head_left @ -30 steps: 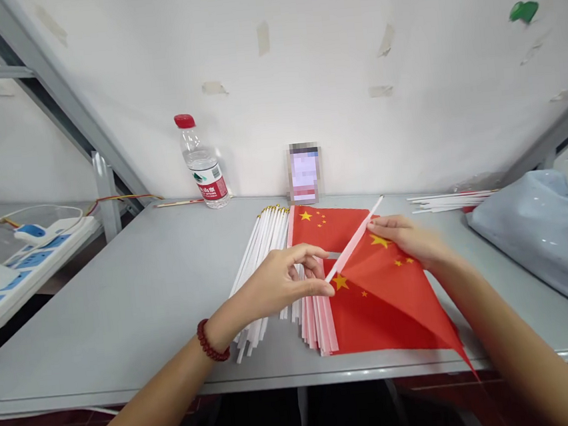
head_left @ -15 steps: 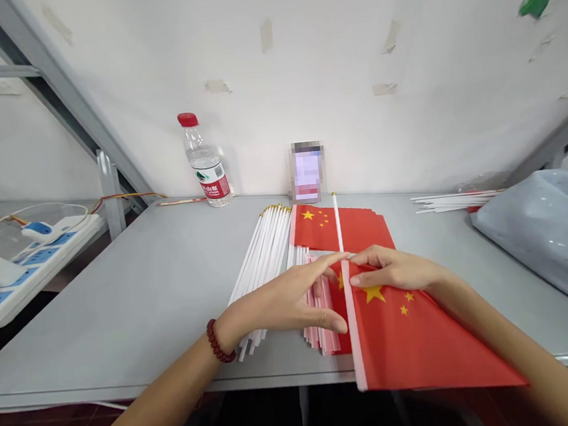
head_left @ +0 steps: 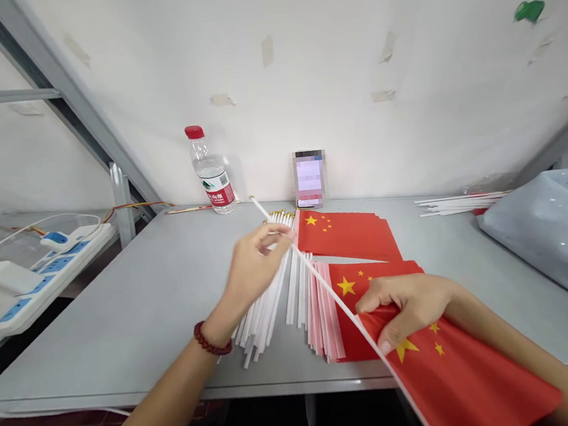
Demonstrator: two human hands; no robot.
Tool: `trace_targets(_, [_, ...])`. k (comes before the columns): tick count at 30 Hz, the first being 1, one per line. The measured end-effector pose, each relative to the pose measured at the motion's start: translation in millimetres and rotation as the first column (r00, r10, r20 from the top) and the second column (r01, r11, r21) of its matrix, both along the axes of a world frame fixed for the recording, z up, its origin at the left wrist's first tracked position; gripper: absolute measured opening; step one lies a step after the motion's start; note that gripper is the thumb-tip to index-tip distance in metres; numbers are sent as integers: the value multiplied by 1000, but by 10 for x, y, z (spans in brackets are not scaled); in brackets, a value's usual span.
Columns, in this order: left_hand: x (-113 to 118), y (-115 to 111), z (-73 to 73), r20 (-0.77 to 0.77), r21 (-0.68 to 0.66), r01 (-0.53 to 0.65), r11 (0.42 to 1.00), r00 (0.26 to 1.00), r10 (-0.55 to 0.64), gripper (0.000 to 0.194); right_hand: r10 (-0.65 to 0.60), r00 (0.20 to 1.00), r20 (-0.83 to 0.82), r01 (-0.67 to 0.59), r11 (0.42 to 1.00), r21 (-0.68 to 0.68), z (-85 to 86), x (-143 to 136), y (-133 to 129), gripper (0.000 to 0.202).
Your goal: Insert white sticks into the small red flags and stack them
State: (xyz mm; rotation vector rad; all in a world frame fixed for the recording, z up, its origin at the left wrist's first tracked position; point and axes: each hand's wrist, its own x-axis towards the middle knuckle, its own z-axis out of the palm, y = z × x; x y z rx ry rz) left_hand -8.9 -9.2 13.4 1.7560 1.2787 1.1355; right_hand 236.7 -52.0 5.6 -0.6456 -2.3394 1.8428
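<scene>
A small red flag [head_left: 476, 382] with yellow stars slants over the front edge of the table, its hem around a white stick [head_left: 333, 294] tipped in gold. The fingers of my left hand [head_left: 256, 259] pinch this stick along its bare upper part. My right hand [head_left: 416, 304] grips the flag cloth beside the hem, thumb on top. Behind the stick lie a stack of red flags [head_left: 356, 340] with pale hems and a second stack of flags [head_left: 351, 236] farther back. White sticks [head_left: 262, 322] lie in a bundle partly under my left hand.
Against the wall stand a water bottle [head_left: 213, 179] and a phone [head_left: 310, 180] with a blurred screen. More white sticks [head_left: 457, 204] lie at the back right, near a grey-blue bag [head_left: 550, 234]. A power strip [head_left: 49, 276] with cables sits at the left.
The held flag has tilted from upright, its stick's tip swinging left and its lower end right. My left hand, open before, has moved up and closed on the stick; my right hand has shifted lower.
</scene>
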Motion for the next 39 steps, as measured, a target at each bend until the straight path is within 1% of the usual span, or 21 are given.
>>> trace_targets(1, [-63, 67, 4, 12, 32, -126, 991, 992, 126, 23, 26, 1000, 11, -26, 1000, -7, 5, 6, 1, 29])
trace_targets(2, [-127, 132, 8, 4, 64, -227, 972, 974, 227, 21, 39, 999, 27, -39, 999, -7, 10, 10, 3, 26])
trace_targets(3, [-190, 194, 9, -23, 82, -286, 955, 957, 289, 20, 41, 998, 38, -41, 999, -1, 15, 12, 5, 23])
trace_targets(4, [-246, 248, 6, -45, 96, -317, 944, 946, 322, 18, 37, 998, 41, -37, 999, 7, 19, 15, 9, 22])
trace_targets(6, [-328, 329, -17, -127, 100, -294, 951, 944, 305, 19, 24, 999, 25, -24, 1000, 17, 22, 19, 19, 21])
trace_targets(9, [-367, 381, -80, -327, 97, -175, 980, 924, 197, 27, 2, 1000, 6, -3, 1000, 29, 12, 31, 39, 21])
trace_targets(12, [-354, 377, -132, -524, 60, -44, 997, 849, 69, 41, -45, 999, 31, 44, 998, 46, -6, 45, 53, 20])
trace_targets(14, [-345, 364, -145, -595, 43, 13, 999, 804, 15, 49, -88, 995, 52, 86, 995, 47, -17, 49, 56, 23])
trace_targets(17, [-344, 350, -140, -618, 50, 35, 998, 786, 4, 54, -138, 987, 78, 136, 990, 31, -31, 47, 54, 27])
trace_targets(22, [-348, 353, -153, -626, 37, 45, 998, 779, -12, 56, -163, 982, 95, 154, 984, 91, -55, 49, 52, 29])
trace_targets(24, [-351, 363, -178, -639, 30, 47, 998, 769, -17, 55, -156, 982, 103, 147, 985, 89, -58, 52, 53, 29])
trace_targets(27, [-363, 378, -205, -661, 51, 32, 998, 751, 9, 48, -170, 980, 99, 164, 984, 64, -49, 57, 55, 29])
trace_targets(29, [-362, 366, -187, -657, 78, 8, 997, 752, 46, 42, -225, 971, 85, 222, 974, 34, -36, 55, 55, 30])
trace_targets(31, [-334, 313, -128, -605, 82, 10, 997, 796, 41, 38, -316, 947, 50, 316, 949, 10, -23, 41, 52, 32])
trace_targets(32, [-306, 268, -85, -554, 49, 45, 998, 832, -10, 37, -367, 930, 21, 367, 930, 4, -18, 28, 49, 32])
trace_targets(33, [-266, 211, -38, -480, -11, 112, 994, 871, -104, 36, -410, 912, -12, 410, 912, -2, -14, 12, 44, 32])
trace_targets(34, [-218, 146, 10, -376, -112, 234, 966, 890, -259, 37, -445, 895, -42, 445, 895, -3, -12, -9, 39, 30])
trace_targets(35, [-164, 77, 53, -259, -218, 378, 900, 866, -427, 38, -474, 878, -69, 475, 880, 0, -13, -31, 35, 29])
trace_targets(36, [-107, 9, 89, -157, -286, 510, 811, 810, -565, 38, -499, 862, -87, 502, 865, 11, -15, -53, 31, 28])
trace_targets(37, [-53, -53, 115, -101, -302, 597, 743, 755, -648, 37, -521, 849, -95, 525, 850, 31, -18, -72, 29, 27])
trace_targets(39, [36, -143, 133, -114, -304, 693, 653, 654, -748, 38, -552, 830, -83, 558, 825, 92, -19, -85, 36, 27])
